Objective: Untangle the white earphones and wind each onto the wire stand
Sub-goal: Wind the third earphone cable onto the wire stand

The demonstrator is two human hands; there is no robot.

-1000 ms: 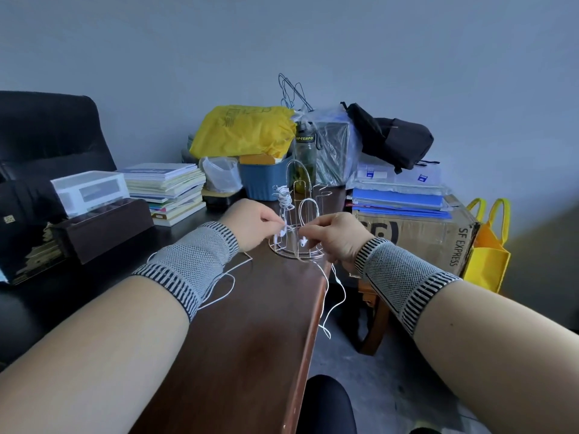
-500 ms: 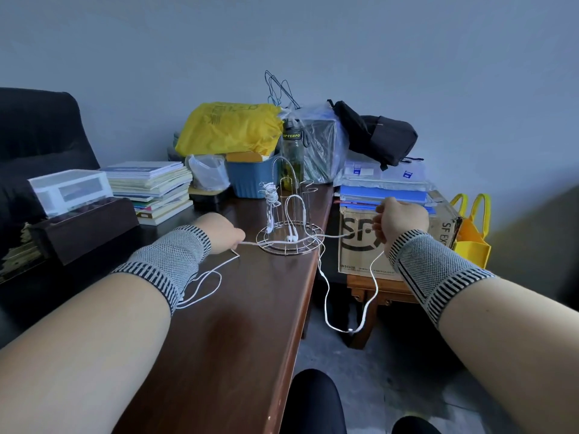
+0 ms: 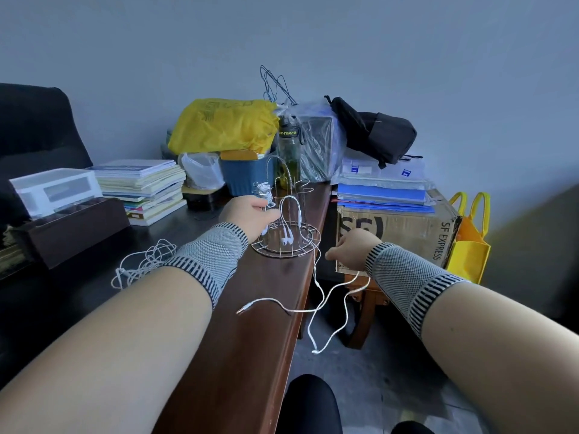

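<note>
The left hand [image 3: 247, 216] grips the wire stand [image 3: 285, 227], where earbuds [image 3: 286, 238] hang. The right hand [image 3: 351, 249], beside the worktop [image 3: 250, 339], pinches their cable [image 3: 322, 296].

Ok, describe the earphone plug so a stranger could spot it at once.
Start at the brown desk and its wire stand. Follow the white cable from the stand toward the camera. It ends in the plug, lying flat near the desk's edge, unlike the earbuds hanging in the stand.

Dim, bluish, wide-angle edge warp
</note>
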